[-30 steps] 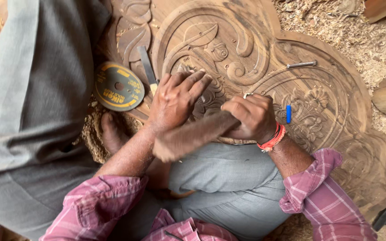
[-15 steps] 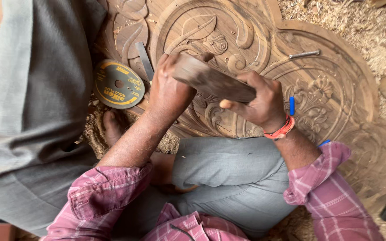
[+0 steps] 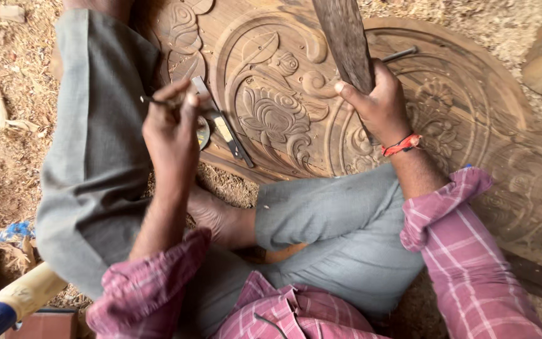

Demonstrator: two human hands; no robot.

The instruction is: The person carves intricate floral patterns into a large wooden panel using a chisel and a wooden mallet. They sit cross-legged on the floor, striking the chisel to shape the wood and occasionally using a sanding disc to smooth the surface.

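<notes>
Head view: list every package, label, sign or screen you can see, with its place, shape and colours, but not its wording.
Round disc, mostly hidden behind the left hand: only a dark and yellowish edge shows; whether it bears a label cannot be told.
Blue and white scrap, perhaps a wrapper, on the sawdust at the left edge.
No signs or screens.

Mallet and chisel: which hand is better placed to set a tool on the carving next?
Probably the left hand: it holds a thin chisel beside the carved panel. The right hand has the mallet raised.
</notes>
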